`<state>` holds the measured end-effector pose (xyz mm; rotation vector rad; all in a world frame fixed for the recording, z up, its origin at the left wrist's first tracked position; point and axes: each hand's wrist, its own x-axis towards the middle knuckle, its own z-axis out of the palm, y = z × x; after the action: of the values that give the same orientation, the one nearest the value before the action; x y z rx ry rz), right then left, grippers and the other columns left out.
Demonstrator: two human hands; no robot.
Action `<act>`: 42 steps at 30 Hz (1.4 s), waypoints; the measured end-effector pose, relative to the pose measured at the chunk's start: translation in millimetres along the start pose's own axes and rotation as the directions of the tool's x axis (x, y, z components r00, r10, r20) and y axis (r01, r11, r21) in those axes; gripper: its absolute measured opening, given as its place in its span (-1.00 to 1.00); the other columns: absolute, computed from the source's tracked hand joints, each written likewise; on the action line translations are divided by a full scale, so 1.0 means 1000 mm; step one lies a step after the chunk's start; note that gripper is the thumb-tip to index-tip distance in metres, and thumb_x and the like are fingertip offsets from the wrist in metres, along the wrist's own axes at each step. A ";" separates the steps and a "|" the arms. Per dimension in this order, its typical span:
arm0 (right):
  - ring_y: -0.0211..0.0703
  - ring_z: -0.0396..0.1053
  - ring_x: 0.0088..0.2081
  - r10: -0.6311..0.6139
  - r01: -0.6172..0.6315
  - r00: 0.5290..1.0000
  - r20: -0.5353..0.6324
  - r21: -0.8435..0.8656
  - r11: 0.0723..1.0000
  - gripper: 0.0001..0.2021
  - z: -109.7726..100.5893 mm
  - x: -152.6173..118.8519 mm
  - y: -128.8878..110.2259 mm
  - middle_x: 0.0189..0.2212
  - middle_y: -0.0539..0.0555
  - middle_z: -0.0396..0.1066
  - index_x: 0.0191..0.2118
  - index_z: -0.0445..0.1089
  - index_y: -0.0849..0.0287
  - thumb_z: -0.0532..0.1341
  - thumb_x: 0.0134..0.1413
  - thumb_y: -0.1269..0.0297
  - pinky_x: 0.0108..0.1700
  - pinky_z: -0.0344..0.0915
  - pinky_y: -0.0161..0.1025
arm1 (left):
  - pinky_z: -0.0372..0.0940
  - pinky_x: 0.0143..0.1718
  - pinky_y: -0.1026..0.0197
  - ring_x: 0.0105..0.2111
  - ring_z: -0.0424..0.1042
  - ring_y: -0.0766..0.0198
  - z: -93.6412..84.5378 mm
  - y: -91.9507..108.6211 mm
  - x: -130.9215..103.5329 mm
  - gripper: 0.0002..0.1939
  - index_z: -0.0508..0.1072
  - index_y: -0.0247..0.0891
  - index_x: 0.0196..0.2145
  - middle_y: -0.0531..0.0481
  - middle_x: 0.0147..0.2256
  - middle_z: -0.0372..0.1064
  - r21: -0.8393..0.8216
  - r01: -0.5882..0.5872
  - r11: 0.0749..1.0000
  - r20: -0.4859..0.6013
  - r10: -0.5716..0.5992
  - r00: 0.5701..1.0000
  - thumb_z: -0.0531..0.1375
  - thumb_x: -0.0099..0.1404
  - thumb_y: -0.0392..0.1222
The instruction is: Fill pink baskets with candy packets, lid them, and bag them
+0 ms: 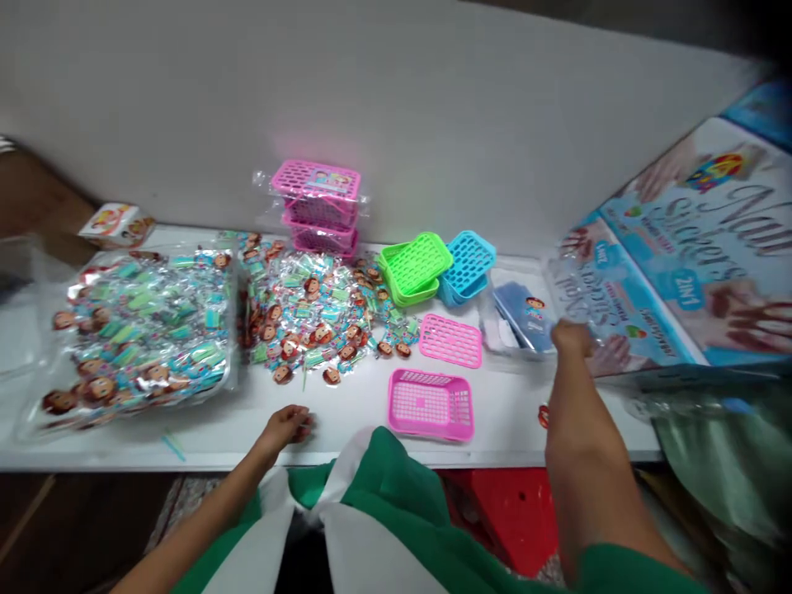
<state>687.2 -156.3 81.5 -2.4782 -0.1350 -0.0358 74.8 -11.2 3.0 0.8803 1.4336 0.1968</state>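
Observation:
My left hand point(288, 427) rests at the table's front edge with its fingers curled in; whatever they may hold is hidden. My right hand point(572, 338), smeared a little by motion, is stretched out to the right and closed on what looks like a clear plastic bag point(566, 285). Beside it stands a clear plastic tub point(523, 342) with dark blue printed packets point(525, 313) inside. Between my hands sits an open pink plastic basket point(431, 404) with a grid bottom. Its size of pink perforated lid point(451, 340) lies flat just behind.
Small printed packets point(322, 318) are heaped left of centre, beside a big clear bag of packets point(148, 346). Stacked pink baskets point(318, 202), green baskets point(416, 268) and blue baskets point(467, 266) stand behind. Printed nail sticker boxes point(699, 247) rise at the right.

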 end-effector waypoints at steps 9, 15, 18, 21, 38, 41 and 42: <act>-0.18 0.43 -0.25 -0.485 0.685 0.476 0.733 0.036 0.728 -0.71 0.097 -0.184 -0.077 -0.23 0.11 0.51 -0.09 0.42 0.18 0.03 0.19 0.24 -0.22 0.26 -0.31 | 0.27 -0.50 0.27 -0.59 0.38 0.34 -0.002 -0.002 -0.003 -0.55 0.40 -0.33 -0.37 -0.02 -0.45 0.45 -0.045 -0.021 0.999 -0.026 0.020 0.999 0.38 -0.10 0.04; -0.11 0.43 -0.23 -0.356 0.737 0.417 0.836 -0.082 0.671 -0.70 0.124 -0.241 -0.079 -0.25 0.09 0.51 -0.11 0.43 0.10 0.06 0.18 0.10 -0.31 0.19 -0.32 | 0.31 -0.44 0.23 -0.55 0.40 0.32 -0.010 0.002 0.004 -0.51 0.40 -0.33 -0.32 -0.04 -0.42 0.47 -0.061 -0.010 0.998 -0.053 0.007 0.999 0.40 -0.14 0.04; -0.03 0.41 -0.17 -0.369 0.823 0.371 0.852 -0.119 0.555 -0.61 0.126 -0.226 -0.075 -0.16 0.18 0.46 0.03 0.33 0.15 0.13 0.13 0.09 -0.25 0.20 -0.28 | 0.29 -0.48 0.25 -0.58 0.38 0.34 -0.008 0.005 0.003 -0.54 0.38 -0.32 -0.37 -0.01 -0.46 0.45 -0.070 -0.017 0.997 -0.043 0.014 0.999 0.38 -0.12 0.04; 0.03 0.32 -0.05 -0.446 0.949 0.213 0.869 -0.075 0.308 -0.40 0.136 -0.222 -0.081 -0.03 0.25 0.35 0.12 0.23 0.18 0.29 -0.03 0.05 -0.14 0.19 -0.24 | 0.26 -0.51 0.27 -0.61 0.36 0.36 -0.006 0.007 0.006 -0.57 0.37 -0.32 -0.40 0.00 -0.48 0.43 -0.072 -0.019 0.997 -0.033 0.017 0.999 0.37 -0.10 0.03; -0.17 0.39 -0.25 -0.734 0.279 -0.013 0.679 0.707 0.649 -0.70 0.132 -0.336 -0.142 -0.28 0.02 0.47 -0.13 0.40 0.10 0.03 0.23 0.07 -0.16 0.30 -0.21 | 0.23 0.04 0.07 0.09 0.27 -0.04 0.025 0.097 0.013 -0.26 0.41 -0.22 -0.01 -0.17 0.07 0.33 -0.062 -0.546 0.836 0.241 0.543 0.804 0.46 -0.21 -0.25; -0.18 0.41 -0.32 -0.668 0.050 -0.024 0.744 0.668 0.742 -0.63 0.134 -0.337 -0.139 -0.34 0.02 0.46 -0.14 0.38 0.14 -0.01 0.22 -0.02 -0.21 0.35 -0.19 | 0.39 -0.28 0.05 -0.26 0.50 0.00 0.038 0.100 0.010 -0.52 0.44 -0.34 -0.13 -0.23 -0.23 0.49 -0.228 -0.155 0.961 0.460 0.246 0.853 0.40 -0.03 -0.20; -0.17 0.42 -0.30 -0.648 0.116 0.001 0.761 0.644 0.756 -0.62 0.136 -0.327 -0.134 -0.31 0.04 0.47 -0.08 0.36 0.15 -0.02 0.23 0.01 -0.19 0.34 -0.18 | 0.40 -0.35 0.06 -0.34 0.51 0.03 0.040 0.095 0.010 -0.59 0.44 -0.35 -0.17 -0.22 -0.29 0.50 -0.280 -0.045 0.959 0.471 0.178 0.864 0.38 0.02 -0.19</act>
<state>346.7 3.2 36.4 -1.4510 -1.3152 1.3358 148.5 43.7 51.0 0.7288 0.8542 0.2236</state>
